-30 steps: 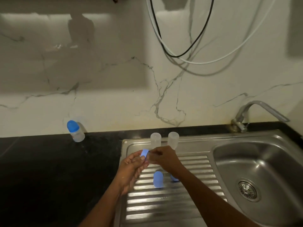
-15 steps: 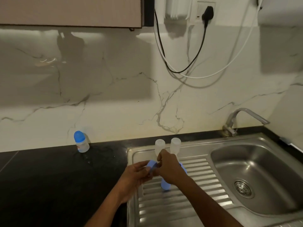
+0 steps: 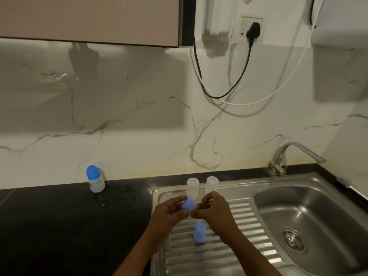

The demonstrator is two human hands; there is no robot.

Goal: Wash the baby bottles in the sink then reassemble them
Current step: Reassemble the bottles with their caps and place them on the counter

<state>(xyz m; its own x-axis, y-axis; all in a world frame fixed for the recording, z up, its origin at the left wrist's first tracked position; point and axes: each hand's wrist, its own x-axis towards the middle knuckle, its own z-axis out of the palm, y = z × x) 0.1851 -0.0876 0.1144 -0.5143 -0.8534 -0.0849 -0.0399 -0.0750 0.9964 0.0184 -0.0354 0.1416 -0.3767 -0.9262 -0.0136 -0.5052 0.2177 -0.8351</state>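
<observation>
Both hands over ribbed steel drainboard (image 3: 242,213).
Left hand (image 3: 169,214) grips small blue plastic cap (image 3: 188,203); right hand (image 3: 214,211) fingers curled against it, hold unclear.

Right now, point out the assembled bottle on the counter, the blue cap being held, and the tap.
assembled bottle (image 3: 97,184), head view, clear body.
held blue cap (image 3: 188,203), head view, side wall.
tap (image 3: 278,156), head view, upright neck.

Veined marble wall (image 3: 139,116), black counter (image 3: 59,226), beige cabinet (image 3: 89,18).
</observation>
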